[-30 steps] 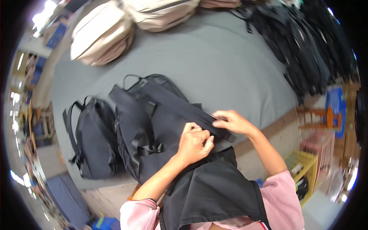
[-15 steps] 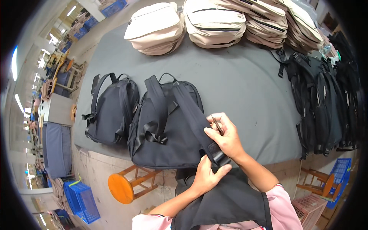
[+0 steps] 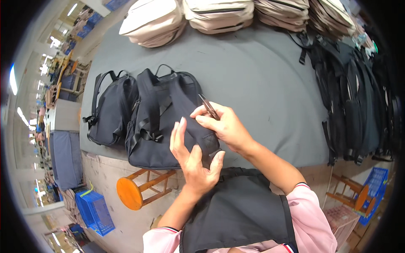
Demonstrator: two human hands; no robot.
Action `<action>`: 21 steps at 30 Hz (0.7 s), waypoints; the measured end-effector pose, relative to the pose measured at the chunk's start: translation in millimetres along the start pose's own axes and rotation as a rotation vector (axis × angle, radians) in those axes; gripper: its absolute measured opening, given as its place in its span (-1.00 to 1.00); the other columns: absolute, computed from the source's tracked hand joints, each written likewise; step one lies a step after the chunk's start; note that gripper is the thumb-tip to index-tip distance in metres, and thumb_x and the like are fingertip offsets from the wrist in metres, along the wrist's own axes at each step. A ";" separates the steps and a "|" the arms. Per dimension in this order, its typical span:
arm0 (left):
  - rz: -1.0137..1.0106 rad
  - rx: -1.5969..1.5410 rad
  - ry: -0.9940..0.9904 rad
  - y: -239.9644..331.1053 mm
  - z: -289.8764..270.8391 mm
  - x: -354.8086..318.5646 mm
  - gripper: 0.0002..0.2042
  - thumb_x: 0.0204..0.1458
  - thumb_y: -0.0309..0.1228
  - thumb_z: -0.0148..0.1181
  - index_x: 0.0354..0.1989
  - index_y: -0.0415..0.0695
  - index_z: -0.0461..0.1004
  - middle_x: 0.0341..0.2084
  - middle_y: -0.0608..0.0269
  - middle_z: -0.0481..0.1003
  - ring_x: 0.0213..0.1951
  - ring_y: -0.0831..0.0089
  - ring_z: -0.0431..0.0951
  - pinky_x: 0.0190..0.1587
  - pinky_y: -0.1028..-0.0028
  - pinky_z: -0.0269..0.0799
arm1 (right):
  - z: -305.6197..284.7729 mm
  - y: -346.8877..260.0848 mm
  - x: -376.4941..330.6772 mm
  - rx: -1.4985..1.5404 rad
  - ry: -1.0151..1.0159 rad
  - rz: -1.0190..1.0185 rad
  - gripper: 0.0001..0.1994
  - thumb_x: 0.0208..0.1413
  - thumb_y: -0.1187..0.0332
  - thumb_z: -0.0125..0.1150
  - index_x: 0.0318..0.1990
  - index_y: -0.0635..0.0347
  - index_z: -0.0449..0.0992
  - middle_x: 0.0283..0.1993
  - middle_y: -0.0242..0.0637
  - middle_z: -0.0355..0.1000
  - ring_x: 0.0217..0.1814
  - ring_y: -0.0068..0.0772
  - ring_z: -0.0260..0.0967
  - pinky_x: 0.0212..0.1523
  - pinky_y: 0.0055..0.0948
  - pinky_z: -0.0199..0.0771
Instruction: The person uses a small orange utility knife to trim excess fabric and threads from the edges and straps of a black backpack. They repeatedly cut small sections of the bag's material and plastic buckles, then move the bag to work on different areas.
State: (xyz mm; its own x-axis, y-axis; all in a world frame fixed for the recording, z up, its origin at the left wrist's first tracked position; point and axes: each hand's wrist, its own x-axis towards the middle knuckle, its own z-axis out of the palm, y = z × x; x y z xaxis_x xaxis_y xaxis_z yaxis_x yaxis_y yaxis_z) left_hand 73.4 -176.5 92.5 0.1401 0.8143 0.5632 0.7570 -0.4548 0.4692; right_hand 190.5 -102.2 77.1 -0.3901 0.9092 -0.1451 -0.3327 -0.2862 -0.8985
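Observation:
A black backpack (image 3: 158, 158) lies on the grey-covered table with its shoulder straps facing up. My right hand (image 3: 230, 128) is closed round a pair of small dark thread snips (image 3: 209, 107), whose pointed tips stick out past the fingers. Its fingertips are at the edge of the backpack's right shoulder strap (image 3: 182, 101). Over the lower end of that strap, my left hand (image 3: 194, 168) has its fingers spread and holds nothing. Whether it touches the strap cannot be made out. A second black backpack (image 3: 110, 109) lies against the first one on the left.
Cream backpacks (image 3: 217, 14) are piled along the table's (image 3: 261, 92) far edge. Several black backpacks (image 3: 350, 105) lie at the right. An orange wooden stool (image 3: 130, 195) and a blue crate (image 3: 96, 213) stand on the floor at the left, a pink crate (image 3: 341, 219) at the right.
My left hand has let go of the strap's lower end and risen with fingers spread. My right hand has moved left along the strap with the snips. The whole view has shifted slightly.

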 end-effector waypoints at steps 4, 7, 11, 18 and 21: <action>-0.046 -0.413 -0.267 -21.9 0.5 22.7 -0.74 -0.10 -0.37 0.25 -0.31 -0.30 0.47 -0.01 0.02 0.39 0.06 0.14 0.37 0.20 0.06 0.06 | -33.8 -6.8 -5.8 0.040 0.020 0.040 -0.76 0.20 0.27 0.04 -0.15 0.24 0.50 -0.43 -0.47 0.38 -0.68 -0.78 0.05 -0.64 -0.72 0.09; -0.294 -0.698 -0.249 -18.3 3.6 21.3 -0.72 -0.05 -0.39 0.23 -0.18 -0.28 0.47 -0.06 0.09 0.39 -0.02 0.29 0.37 0.11 0.29 0.20 | -40.8 -9.5 -38.5 -0.124 0.228 -0.204 -0.80 0.15 0.33 0.12 -0.15 0.20 0.52 -0.46 -0.49 0.33 -0.59 -0.79 0.09 -0.58 -0.72 0.11; -0.412 -0.879 -0.279 -22.6 10.2 20.6 -0.71 -0.01 -0.42 0.19 -0.13 -0.30 0.43 -0.08 0.15 0.33 -0.05 0.37 0.36 0.01 0.46 0.26 | -38.3 -11.3 -49.6 -0.438 0.254 -0.385 -0.77 0.02 0.45 0.24 -0.13 0.24 0.53 -0.48 -0.51 0.24 -0.51 -0.73 0.11 -0.51 -0.67 0.13; -0.143 -0.544 -0.355 -31.6 11.9 27.1 -0.74 -0.13 -0.58 0.18 -0.21 -0.32 0.43 -0.10 0.07 0.33 -0.07 0.24 0.36 -0.02 0.36 0.29 | -27.0 -13.8 -28.4 -0.681 0.229 -0.478 -0.87 -0.03 0.51 0.23 -0.48 0.29 0.38 -0.47 -0.33 0.24 -0.63 -0.48 0.24 -0.61 -0.44 0.20; -0.100 -0.379 -0.354 -33.6 15.8 27.0 -0.77 -0.18 -0.60 0.19 -0.28 -0.33 0.41 -0.13 0.05 0.37 -0.10 0.17 0.36 -0.02 0.33 0.25 | -22.0 -17.2 -29.9 -0.770 0.234 -0.530 -0.90 -0.03 0.53 0.21 -0.48 0.30 0.39 -0.49 -0.36 0.23 -0.58 -0.56 0.21 -0.58 -0.51 0.20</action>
State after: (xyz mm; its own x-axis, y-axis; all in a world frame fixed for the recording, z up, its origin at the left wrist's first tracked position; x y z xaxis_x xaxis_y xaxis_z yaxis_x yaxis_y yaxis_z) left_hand 61.9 -133.5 81.2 0.3354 0.9025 0.2701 0.5033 -0.4140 0.7585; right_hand 226.8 -117.9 87.8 -0.1423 0.9243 0.3541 0.2707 0.3804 -0.8843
